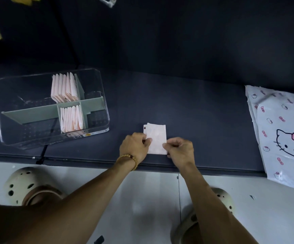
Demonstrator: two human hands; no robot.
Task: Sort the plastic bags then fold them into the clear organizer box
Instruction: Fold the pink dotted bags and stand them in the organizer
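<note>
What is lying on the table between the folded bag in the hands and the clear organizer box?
Nothing: in the head view, only bare dark table separates the folded bag, pinched by both hands, from the clear organizer box.

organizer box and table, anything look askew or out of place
Mostly tidy. The clear organizer box sits angled to the table edge, and the unfolded printed bags at the right hang over the front edge. Folded bags stand neatly in two compartments.

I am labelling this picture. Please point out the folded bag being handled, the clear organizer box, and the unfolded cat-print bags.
folded bag [156, 136]: head view, its bare upper middle.
clear organizer box [99, 81]: head view, far right rim.
cat-print bags [281, 131]: head view, middle of top bag.
</note>
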